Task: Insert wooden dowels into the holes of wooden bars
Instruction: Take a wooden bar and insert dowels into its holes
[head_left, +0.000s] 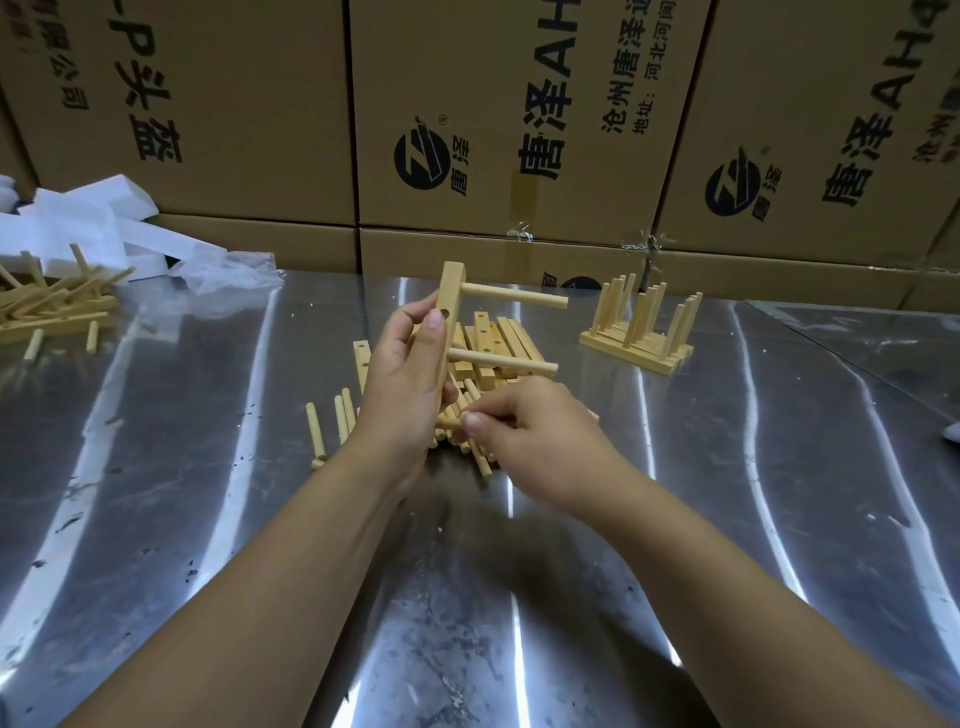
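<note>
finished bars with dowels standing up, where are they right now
In the head view the finished bars sit on the metal table, right of the loose bar pile, before the cardboard boxes.

The table (779, 467) was bare sheet metal, glossy and mirror-bright in streaks, though scuffed and speckled. The bar (451, 291) and dowels (514, 295) were pale unfinished wood, smooth and matt. Behind stood brown cardboard boxes (249, 104), matt with black print. To the left lay white foam blocks (130, 202), dull and chalky, and crinkled clear plastic film (228, 275), faintly shiny.
</note>
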